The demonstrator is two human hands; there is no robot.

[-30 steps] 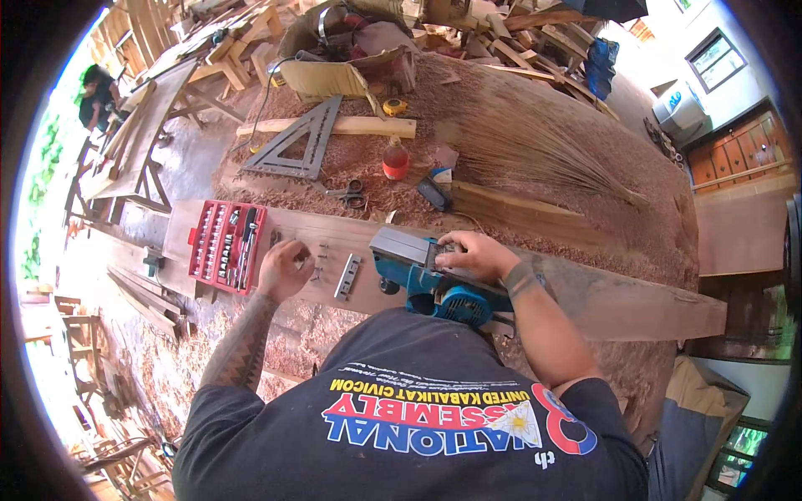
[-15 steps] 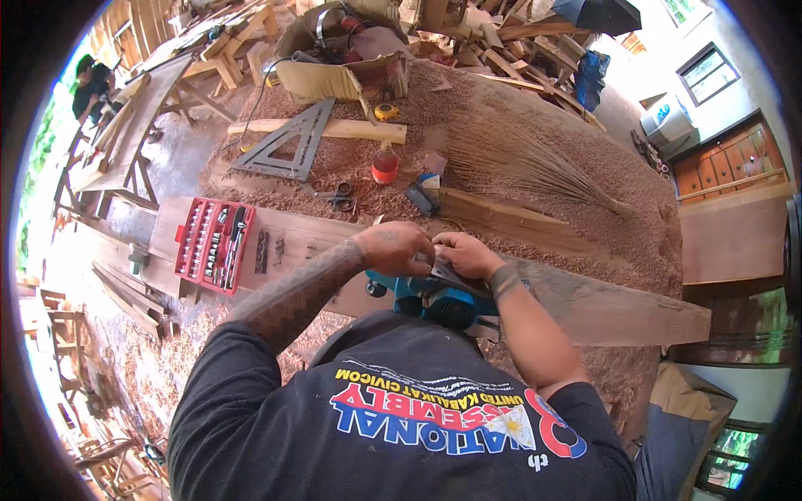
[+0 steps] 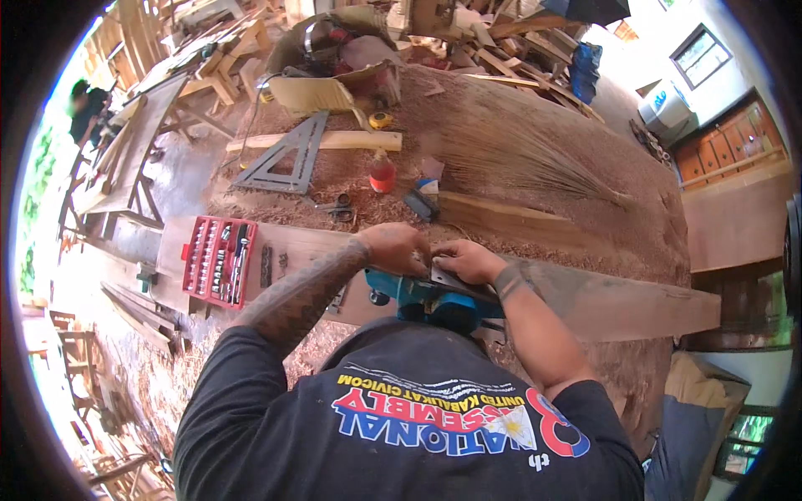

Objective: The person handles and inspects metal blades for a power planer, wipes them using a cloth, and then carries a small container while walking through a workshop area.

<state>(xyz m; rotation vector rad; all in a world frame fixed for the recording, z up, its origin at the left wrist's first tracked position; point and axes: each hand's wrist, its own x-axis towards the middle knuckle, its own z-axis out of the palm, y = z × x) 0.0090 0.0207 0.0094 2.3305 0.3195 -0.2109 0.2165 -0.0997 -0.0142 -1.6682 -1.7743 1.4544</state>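
Both of my hands are bent over a blue electric planer (image 3: 443, 311) on a wide board (image 3: 626, 305). My left hand (image 3: 399, 249) is closed at the planer's upper side; whatever sits in its fingertips is hidden. Beside it, the curled fingers of my right hand (image 3: 464, 260) grip the planer near a flat metal piece. To the left lie an open red socket set (image 3: 204, 260), small dark metal parts (image 3: 266, 265) and a metal strip (image 3: 338, 299), partly behind my left forearm.
Beyond the board, shavings surround scissors (image 3: 341, 209), a triangle square (image 3: 280, 163), red bottle (image 3: 383, 175), battery (image 3: 421, 204), tape measure (image 3: 380, 120), cardboard box (image 3: 322, 90) and twig broom (image 3: 535, 159). A co-worker (image 3: 88, 117) is by a trestle bench at upper left; scrap wood (image 3: 518, 58) is piled behind.
Since a second ago my left hand has moved right, from beside the small metal parts onto the planer, close to my right hand. Over the last half second both have stayed there.
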